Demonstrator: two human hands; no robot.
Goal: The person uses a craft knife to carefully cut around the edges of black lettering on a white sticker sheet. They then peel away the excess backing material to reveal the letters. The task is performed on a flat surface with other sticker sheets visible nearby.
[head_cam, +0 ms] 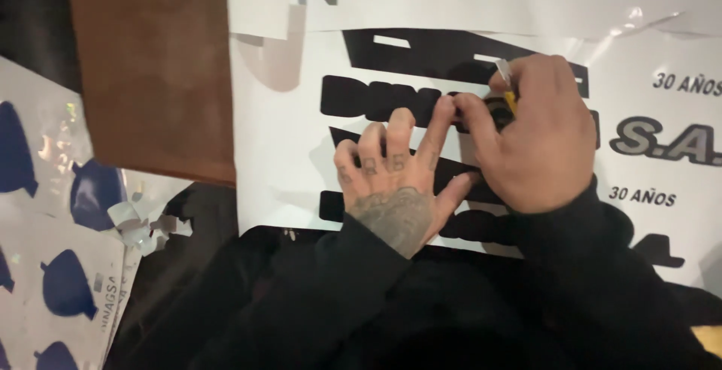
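My left hand (398, 182) and right hand (538, 137) crowd the middle of the white vinyl sheet (278, 152), touching each other, so I have no gap between them. The small cutter (505, 84) pokes up from my right fist, blocking a straight pass over it. Sheet is open to the left of my left hand and along the right edge. Brown board (150, 69) sits flat upper left, just beside the sheet. Blue-shape sheets (53, 265) and curled scraps (143, 227) clutter the lower left. My dark sleeves (421, 302) close off the near side.

The right hand (538, 141) hides most of the yellow tool (510, 99).
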